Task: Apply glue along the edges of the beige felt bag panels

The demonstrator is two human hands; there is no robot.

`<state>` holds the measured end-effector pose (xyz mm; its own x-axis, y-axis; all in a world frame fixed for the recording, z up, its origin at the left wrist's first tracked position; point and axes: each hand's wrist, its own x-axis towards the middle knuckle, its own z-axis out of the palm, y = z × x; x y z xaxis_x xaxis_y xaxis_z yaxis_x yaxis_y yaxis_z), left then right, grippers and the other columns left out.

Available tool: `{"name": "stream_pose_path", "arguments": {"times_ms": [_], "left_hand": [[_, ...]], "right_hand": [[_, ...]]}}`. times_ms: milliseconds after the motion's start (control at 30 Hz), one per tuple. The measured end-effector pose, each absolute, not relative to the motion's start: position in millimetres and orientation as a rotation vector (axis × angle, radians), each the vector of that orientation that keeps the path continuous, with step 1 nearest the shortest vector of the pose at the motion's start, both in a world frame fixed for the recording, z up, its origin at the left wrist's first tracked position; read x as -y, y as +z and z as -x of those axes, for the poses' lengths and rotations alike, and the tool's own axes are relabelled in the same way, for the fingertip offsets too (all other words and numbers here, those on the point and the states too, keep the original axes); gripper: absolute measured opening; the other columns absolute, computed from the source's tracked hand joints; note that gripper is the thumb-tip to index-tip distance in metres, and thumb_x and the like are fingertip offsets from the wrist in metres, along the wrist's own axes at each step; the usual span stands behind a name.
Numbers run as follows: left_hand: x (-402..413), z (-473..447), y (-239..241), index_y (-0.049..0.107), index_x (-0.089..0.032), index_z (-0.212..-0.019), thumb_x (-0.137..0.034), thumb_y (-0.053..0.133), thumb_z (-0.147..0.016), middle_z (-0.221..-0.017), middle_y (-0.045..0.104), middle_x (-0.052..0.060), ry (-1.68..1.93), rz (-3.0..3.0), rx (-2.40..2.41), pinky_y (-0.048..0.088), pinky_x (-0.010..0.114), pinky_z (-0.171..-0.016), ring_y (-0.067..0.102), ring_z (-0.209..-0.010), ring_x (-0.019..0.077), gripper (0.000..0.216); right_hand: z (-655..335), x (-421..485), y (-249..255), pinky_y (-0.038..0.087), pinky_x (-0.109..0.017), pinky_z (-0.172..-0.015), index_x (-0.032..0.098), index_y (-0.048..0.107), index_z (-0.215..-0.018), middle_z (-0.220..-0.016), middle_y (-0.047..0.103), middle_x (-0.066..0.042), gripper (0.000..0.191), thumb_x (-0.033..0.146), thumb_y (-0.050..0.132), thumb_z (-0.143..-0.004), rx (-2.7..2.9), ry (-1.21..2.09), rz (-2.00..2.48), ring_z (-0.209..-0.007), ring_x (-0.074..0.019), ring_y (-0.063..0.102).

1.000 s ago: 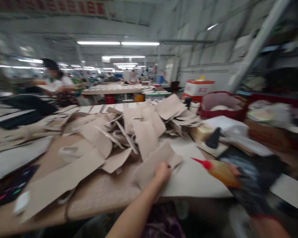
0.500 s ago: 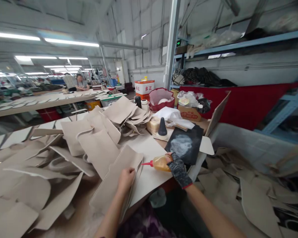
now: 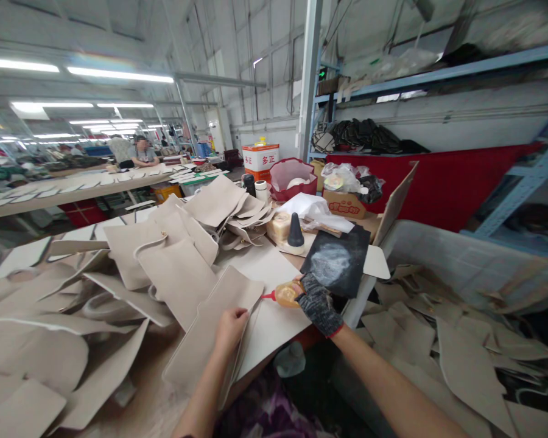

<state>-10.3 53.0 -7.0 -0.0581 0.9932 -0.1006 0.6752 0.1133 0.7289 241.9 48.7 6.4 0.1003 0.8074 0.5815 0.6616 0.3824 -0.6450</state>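
Observation:
My bare left hand (image 3: 231,330) pinches the right edge of a beige leather panel (image 3: 205,328), a folded piece with a second layer beneath. In a grey knitted fingerless glove, my right hand (image 3: 317,301) grips a squeeze bottle (image 3: 287,294) of amber liquid, probably glue. The bottle lies nearly level, and its red nozzle points left at the panel's upper right edge. Whether the tip touches the edge I cannot tell. Under both hands lies a white board (image 3: 274,328).
Beige leather pieces (image 3: 159,267) heap up on the left. Beyond my right hand are a black sheet with white smears (image 3: 333,261), a dark cone (image 3: 295,231) and a red basin (image 3: 292,182). A bin (image 3: 438,243) holds more pieces at right. Another person (image 3: 144,152) sits far back.
The bottle in my right hand has moved slightly left, with its nozzle at the panel's edge. My left hand keeps its hold. The whole view has shifted a little.

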Motion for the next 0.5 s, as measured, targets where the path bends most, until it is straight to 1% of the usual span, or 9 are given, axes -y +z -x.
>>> {"name": "stream_pose_path", "arguments": {"times_ms": [200, 333, 500], "left_hand": [[-51.4, 10.3, -7.1, 0.075, -0.012, -0.091, -0.021, 0.054, -0.081, -0.09, 0.076, 0.009, 0.679, -1.63, -1.794, 0.047, 0.027, -0.075, 0.069, -0.089, 0.024, 0.025], [-50.0, 10.0, -7.8, 0.076, -0.012, -0.091, -0.022, 0.055, -0.081, -0.089, 0.076, 0.009, 0.672, -1.619, -1.803, 0.047, 0.027, -0.073, 0.069, -0.089, 0.0239, 0.025], [-48.1, 10.2, -9.0, 0.075, -0.012, -0.092, -0.022, 0.055, -0.082, -0.091, 0.076, 0.009, 0.666, -1.623, -1.809, 0.046, 0.026, -0.072, 0.068, -0.089, 0.023, 0.025]], "right_hand": [[-241.9, -55.0, 3.6, 0.055, -0.044, -0.081, 0.015, 0.065, -0.094, -0.089, 0.069, -0.015, 0.042, 0.046, 0.036, -0.095, 1.616, 0.128, 1.355, -0.081, -0.0262, 0.066], [-241.9, -54.4, 2.1, 0.055, -0.043, -0.081, 0.017, 0.063, -0.094, -0.089, 0.068, -0.015, 0.041, 0.049, 0.037, -0.095, 1.624, 0.09, 1.35, -0.083, -0.0262, 0.066], [-245.2, -56.0, 1.7, 0.056, -0.044, -0.079, 0.015, 0.061, -0.095, -0.087, 0.067, -0.015, 0.04, 0.048, 0.038, -0.094, 1.62, 0.076, 1.319, -0.082, -0.0263, 0.066]]}}
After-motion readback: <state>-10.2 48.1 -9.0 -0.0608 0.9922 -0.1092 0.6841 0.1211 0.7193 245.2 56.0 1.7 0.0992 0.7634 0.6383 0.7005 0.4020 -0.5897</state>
